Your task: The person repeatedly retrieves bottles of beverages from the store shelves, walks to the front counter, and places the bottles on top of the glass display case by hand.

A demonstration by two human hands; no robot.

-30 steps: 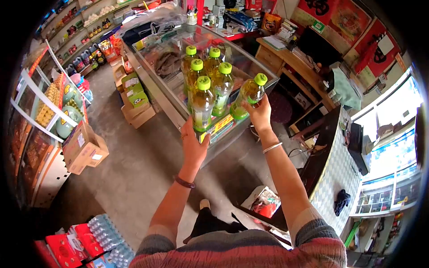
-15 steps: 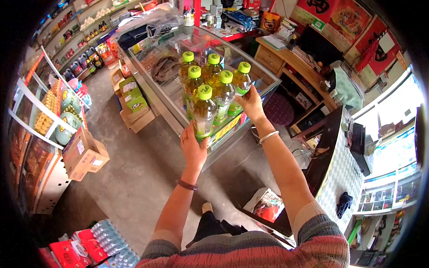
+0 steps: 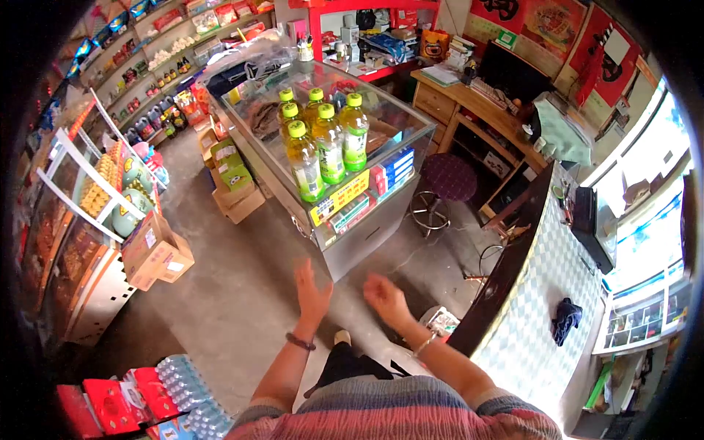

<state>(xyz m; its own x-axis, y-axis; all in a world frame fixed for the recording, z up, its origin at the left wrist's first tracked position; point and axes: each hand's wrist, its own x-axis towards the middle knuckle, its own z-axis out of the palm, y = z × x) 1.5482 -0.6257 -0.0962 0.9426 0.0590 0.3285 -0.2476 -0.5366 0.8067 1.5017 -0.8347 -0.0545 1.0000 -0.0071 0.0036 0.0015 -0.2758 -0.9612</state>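
Six green-capped bottles of yellowish liquid stand upright in a cluster on the glass top of a metal-framed display counter, at its near end. Left hand: open, fingers extended, empty, below the counter's near corner and clear of the bottles. Right hand: blurred, fingers appear curled; nothing seen in it, exact closure cannot be told; also apart from the counter. Blue-and-white boxes are stacked behind the glass at the counter's right end. Floor: bare, grey, dull. To the right, a round purple stool on a metal base, a wooden desk with drawers and a dark screen, then a checkered tabletop bearing a dark cloth. To the left, an open cardboard carton beside a glazed case; stocked shelves line the wall beyond. Lower left, red packages lie next to shrink-wrapped clear bottles. Writing: bottle labels white and green with dark characters, too small to read; yellow strip on the counter's front edge carries red print, illegible at this size; red posters on the wall show large black brush characters, partly cut off.
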